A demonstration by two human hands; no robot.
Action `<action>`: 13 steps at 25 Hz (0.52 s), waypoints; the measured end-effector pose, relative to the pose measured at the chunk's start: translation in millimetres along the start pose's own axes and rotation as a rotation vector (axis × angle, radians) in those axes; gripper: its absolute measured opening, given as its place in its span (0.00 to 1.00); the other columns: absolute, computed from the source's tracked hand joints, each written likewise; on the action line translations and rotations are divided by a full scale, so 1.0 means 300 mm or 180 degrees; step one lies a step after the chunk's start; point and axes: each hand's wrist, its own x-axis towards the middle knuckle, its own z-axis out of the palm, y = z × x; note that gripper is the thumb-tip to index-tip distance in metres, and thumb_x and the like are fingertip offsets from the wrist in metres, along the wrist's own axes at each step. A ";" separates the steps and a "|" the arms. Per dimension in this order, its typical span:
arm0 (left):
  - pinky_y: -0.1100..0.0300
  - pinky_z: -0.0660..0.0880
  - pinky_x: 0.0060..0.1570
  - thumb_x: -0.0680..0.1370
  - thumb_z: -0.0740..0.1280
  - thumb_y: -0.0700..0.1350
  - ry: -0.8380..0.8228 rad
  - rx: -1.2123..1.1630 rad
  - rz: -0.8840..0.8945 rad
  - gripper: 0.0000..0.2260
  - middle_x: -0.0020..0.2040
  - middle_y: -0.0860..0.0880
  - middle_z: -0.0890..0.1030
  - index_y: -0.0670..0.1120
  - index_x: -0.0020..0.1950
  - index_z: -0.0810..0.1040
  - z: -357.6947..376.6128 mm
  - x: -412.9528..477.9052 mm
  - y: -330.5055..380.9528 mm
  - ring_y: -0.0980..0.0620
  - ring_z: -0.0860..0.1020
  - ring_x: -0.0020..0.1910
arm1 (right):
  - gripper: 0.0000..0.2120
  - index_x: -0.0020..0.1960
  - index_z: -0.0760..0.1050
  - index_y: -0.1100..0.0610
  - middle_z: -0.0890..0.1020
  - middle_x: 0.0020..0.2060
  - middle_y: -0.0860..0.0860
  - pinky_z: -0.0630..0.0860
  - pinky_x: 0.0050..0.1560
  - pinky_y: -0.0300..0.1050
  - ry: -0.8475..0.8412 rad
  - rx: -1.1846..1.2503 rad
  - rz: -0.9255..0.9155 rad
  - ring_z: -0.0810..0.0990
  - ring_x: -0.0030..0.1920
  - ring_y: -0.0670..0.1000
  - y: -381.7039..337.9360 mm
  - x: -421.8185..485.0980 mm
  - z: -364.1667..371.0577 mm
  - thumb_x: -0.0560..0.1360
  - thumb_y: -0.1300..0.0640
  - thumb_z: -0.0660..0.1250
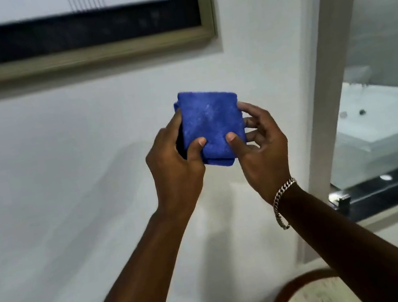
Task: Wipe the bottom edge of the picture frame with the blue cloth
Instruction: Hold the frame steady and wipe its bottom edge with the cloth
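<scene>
A folded blue cloth (211, 122) is held in front of a white wall, between both hands. My left hand (173, 163) grips its left side, thumb pressed on the front. My right hand (260, 145) grips its right side, thumb on the front too; a chain bracelet sits on that wrist. The picture frame (80, 58) hangs on the wall above, with a dull gold-green moulding and a black mat. Its bottom edge runs across the upper left, well above the cloth. Neither hand touches the frame.
A white pillar (330, 101) stands right of the hands. Beyond it a glass panel shows a white bathtub (387, 123). A round brown-rimmed seat or table (306, 297) sits low, under my right forearm.
</scene>
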 end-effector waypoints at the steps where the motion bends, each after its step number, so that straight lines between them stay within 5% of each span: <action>1: 0.67 0.78 0.51 0.73 0.74 0.37 0.0015 -0.0010 0.0189 0.23 0.54 0.55 0.79 0.41 0.68 0.77 -0.026 0.065 0.035 0.56 0.79 0.50 | 0.21 0.64 0.73 0.51 0.79 0.55 0.53 0.80 0.38 0.34 0.0088 0.0129 -0.0116 0.82 0.46 0.49 -0.048 0.030 0.026 0.75 0.64 0.71; 3: 0.70 0.77 0.53 0.73 0.74 0.38 0.0076 0.0019 0.0579 0.22 0.57 0.52 0.81 0.40 0.68 0.77 -0.083 0.202 0.097 0.55 0.80 0.53 | 0.21 0.64 0.73 0.50 0.80 0.55 0.54 0.81 0.39 0.35 0.0236 0.0302 -0.0383 0.84 0.45 0.51 -0.135 0.096 0.092 0.75 0.63 0.72; 6: 0.63 0.79 0.58 0.73 0.73 0.39 0.0089 0.0217 0.0934 0.20 0.59 0.45 0.84 0.41 0.66 0.79 -0.130 0.375 0.159 0.51 0.82 0.55 | 0.23 0.66 0.72 0.50 0.80 0.56 0.54 0.80 0.44 0.36 0.0547 0.0198 -0.0675 0.83 0.45 0.54 -0.206 0.186 0.191 0.74 0.60 0.72; 10: 0.77 0.70 0.54 0.76 0.71 0.41 -0.0370 0.1060 0.1434 0.17 0.58 0.43 0.84 0.41 0.65 0.80 -0.144 0.548 0.198 0.54 0.79 0.53 | 0.30 0.74 0.65 0.54 0.69 0.71 0.55 0.69 0.68 0.43 0.0943 -0.0834 -0.1126 0.69 0.68 0.48 -0.235 0.307 0.299 0.74 0.62 0.69; 13: 0.62 0.72 0.59 0.76 0.70 0.40 -0.0602 0.1489 0.1784 0.16 0.58 0.42 0.84 0.42 0.64 0.80 -0.174 0.652 0.172 0.46 0.80 0.57 | 0.22 0.73 0.67 0.59 0.69 0.73 0.58 0.66 0.75 0.56 0.0624 -0.1041 -0.1434 0.66 0.75 0.55 -0.209 0.340 0.420 0.80 0.60 0.61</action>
